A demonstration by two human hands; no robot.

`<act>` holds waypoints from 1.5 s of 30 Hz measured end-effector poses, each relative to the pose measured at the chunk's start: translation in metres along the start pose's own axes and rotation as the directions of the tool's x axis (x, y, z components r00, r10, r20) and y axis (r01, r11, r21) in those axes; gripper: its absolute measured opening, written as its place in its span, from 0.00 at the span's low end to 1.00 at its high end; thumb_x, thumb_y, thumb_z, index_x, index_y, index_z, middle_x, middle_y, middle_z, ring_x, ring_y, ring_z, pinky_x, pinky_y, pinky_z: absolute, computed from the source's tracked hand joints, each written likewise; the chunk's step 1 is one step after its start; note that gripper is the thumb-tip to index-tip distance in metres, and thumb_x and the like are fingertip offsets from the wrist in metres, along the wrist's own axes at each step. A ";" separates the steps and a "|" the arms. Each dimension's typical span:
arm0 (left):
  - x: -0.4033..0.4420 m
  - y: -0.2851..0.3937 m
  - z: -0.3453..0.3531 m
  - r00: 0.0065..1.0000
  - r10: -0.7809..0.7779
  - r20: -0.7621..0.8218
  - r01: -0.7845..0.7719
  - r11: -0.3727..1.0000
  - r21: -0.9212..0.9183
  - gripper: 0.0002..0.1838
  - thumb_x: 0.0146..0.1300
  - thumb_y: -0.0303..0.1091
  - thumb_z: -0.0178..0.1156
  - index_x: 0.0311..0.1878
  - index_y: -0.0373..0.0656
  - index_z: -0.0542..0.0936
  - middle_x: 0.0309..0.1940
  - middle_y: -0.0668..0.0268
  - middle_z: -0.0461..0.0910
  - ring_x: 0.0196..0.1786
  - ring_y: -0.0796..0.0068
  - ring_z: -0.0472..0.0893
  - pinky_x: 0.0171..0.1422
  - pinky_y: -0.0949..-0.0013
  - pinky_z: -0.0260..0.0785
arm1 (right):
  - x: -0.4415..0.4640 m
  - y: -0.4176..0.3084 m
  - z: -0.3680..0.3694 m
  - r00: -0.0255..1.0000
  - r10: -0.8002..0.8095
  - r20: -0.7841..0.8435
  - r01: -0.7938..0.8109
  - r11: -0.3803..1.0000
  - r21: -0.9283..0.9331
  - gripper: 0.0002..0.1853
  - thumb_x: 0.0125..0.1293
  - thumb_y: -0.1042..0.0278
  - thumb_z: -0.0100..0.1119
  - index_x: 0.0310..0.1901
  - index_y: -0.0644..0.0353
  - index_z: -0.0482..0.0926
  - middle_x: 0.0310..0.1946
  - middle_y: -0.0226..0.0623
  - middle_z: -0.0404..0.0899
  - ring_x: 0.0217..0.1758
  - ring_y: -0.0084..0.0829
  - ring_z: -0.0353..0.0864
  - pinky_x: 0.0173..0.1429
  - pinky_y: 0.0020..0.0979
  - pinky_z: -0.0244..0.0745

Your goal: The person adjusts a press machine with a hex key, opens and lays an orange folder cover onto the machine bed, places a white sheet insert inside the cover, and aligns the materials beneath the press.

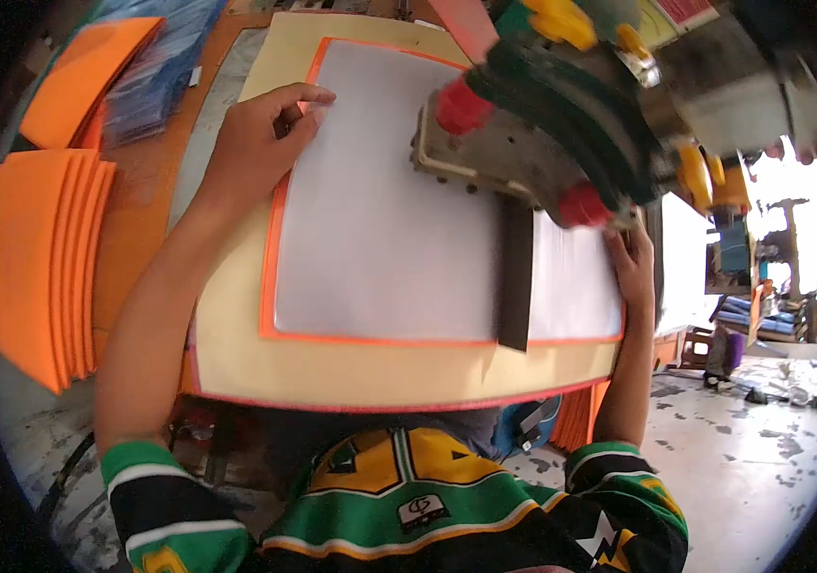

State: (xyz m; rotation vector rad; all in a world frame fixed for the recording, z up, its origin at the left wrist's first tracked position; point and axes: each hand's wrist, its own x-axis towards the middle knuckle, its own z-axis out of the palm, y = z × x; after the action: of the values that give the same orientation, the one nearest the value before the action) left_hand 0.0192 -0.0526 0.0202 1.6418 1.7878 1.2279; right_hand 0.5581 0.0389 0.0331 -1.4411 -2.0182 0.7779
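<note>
An orange-bordered sheet [271, 286] with a milky, clear-looking plastic sheet [380, 220] over it lies on a cream board [408, 368] before me. My left hand [270, 134] is at the upper left edge, its thumb and forefinger closed on the plastic sheet's border. At the right edge, my right hand [633, 263] rests with thumb and finger apart; its fingertips are partly hidden by the machine. A dark strip [515, 277] crosses the sheet's right part. Above it hangs a blurred green machine head [571, 105] with red knobs [464, 105] and a metal plate [475, 158].
At the left stand stacked orange folders [36, 258], another orange stack [94, 76] and blue clear plastic sleeves [160, 72]. Yellow-handled machine parts [695, 177] jut out at upper right. Folded blue material [757, 315] sits on a far shelf above the worn floor [714, 458].
</note>
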 end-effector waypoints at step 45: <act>-0.029 0.038 -0.015 0.999 -0.049 0.002 0.049 0.992 -0.120 0.16 0.69 0.19 0.63 0.57 0.41 0.88 0.36 0.65 0.82 0.32 0.81 0.76 0.37 0.74 0.67 | -0.054 0.015 -0.041 0.969 -0.040 -0.245 -0.060 0.919 -0.390 0.06 0.81 0.68 0.60 0.47 0.60 0.82 0.40 0.37 0.83 0.45 0.32 0.81 0.52 0.35 0.78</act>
State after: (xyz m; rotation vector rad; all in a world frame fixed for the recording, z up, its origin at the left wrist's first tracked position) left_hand 0.0351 -0.0881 0.0516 1.5224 1.7095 1.2876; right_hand 0.6122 -0.0024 0.0454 -1.6732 -2.0441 0.1755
